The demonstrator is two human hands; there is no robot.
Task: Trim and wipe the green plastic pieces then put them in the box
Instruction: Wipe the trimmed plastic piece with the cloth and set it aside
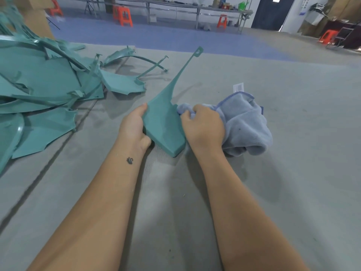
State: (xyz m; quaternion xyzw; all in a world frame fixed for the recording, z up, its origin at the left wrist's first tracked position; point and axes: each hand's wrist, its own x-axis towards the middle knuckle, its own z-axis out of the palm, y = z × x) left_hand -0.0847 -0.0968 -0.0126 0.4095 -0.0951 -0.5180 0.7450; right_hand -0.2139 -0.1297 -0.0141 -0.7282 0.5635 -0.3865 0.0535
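Green plastic meets blue cloth at mid-frame, where a person at a grey table (273,192) works on one moulded piece (164,122): a broad blade with its near tip resting on the table and a thin stem running up to an eyelet at upper centre. Two bare forearms reach in from the bottom edge.

Wiping appears to be the step in hand. To do it well, the piece likely needs to stay braced on its tip while the cloth is drawn along the full blade and up the stem, both faces, with care not to bend the slender stem.

Left hand (134,126) grips the blade's left edge, thumb up along the rim and fingers curled behind it. Right hand (203,128) is closed around a bunched fold of the cloth (246,124), knuckles up, pressing it to the blade's right edge; the rest of the cloth trails to the right on the table, its label showing beyond.

Farther back, at left, a heap of green pieces (45,83) lies spread on the table, waiting. No trimming tool shows. A cardboard box (37,22) stands behind the heap at upper left; whether it is the destination cannot be told. Orange stools (123,15) and long tables line the far wall.
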